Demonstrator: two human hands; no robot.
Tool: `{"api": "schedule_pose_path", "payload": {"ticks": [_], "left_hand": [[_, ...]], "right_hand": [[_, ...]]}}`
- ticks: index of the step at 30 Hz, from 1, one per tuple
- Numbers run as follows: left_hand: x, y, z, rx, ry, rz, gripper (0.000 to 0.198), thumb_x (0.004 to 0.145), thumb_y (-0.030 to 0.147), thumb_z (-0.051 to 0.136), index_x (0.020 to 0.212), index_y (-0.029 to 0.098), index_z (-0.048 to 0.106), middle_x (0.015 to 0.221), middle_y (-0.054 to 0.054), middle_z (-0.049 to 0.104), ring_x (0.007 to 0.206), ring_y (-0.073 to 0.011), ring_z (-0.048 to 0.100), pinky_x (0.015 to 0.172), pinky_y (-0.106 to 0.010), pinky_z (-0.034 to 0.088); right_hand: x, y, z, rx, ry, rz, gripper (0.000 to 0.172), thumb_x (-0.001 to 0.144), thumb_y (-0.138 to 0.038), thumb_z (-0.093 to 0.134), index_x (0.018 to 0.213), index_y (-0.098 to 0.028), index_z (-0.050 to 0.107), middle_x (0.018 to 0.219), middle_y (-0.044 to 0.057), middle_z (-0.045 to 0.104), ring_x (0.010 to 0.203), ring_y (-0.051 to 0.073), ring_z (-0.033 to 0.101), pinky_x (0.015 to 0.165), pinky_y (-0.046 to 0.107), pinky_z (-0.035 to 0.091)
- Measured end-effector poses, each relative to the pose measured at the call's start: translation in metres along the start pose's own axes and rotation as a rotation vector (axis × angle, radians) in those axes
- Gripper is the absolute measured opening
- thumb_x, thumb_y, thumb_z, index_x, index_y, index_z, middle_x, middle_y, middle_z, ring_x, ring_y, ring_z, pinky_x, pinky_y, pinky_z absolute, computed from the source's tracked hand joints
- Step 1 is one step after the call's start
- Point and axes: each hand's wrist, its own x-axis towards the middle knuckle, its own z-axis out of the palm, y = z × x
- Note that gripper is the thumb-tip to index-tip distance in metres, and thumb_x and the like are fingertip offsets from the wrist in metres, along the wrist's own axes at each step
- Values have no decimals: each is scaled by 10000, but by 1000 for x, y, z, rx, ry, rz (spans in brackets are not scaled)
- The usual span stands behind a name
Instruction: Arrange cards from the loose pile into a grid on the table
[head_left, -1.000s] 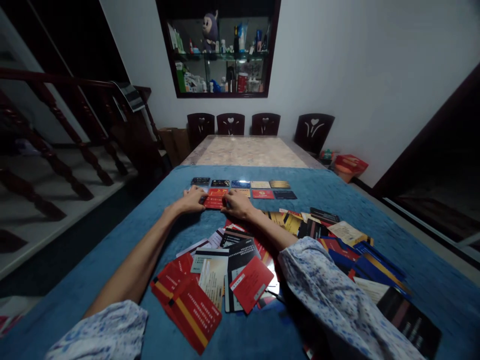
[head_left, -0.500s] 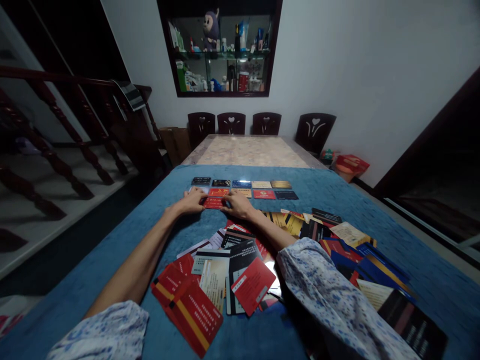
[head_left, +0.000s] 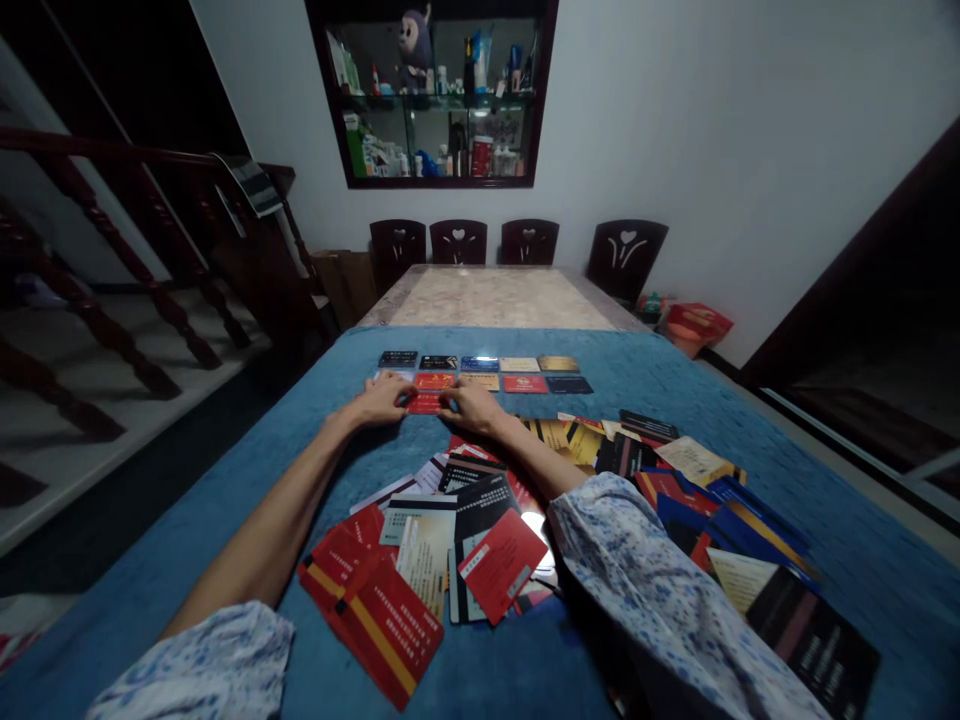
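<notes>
A red card lies on the blue tablecloth between my two hands. My left hand pinches its left edge with bent fingers. On the opposite side, the fingers of my right hand are closed at the card's right edge. Just beyond it is another red card, in a row with a gold card, a red card with a round emblem and a dark card. A pale card at the left of that row is partly covered by my left hand. Farther back, a second row begins with a black card.
Overlapping loose cards cover the near cloth, including a red striped card and a red card on top. More cards, such as a blue one, spread to the right under my right sleeve. Chairs stand around the far end.
The view has shifted slightly. Both hands stay at the sides of the red card, which shows little or no movement on the cloth.
</notes>
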Motion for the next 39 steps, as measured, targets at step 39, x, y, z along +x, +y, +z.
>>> {"api": "schedule_pose_path", "payload": {"ticks": [39], "left_hand": [[3,9,-3,42,68,97,243,701,259,511,845,205,700,996,-118,664,1216,-369,443,922,-509,388]], "right_hand": [[-38,29,-60,-157,-144,-67,312,938,-238,569,1207,-196,722,1200,104,710,1087,214,646,855,261,459]]}}
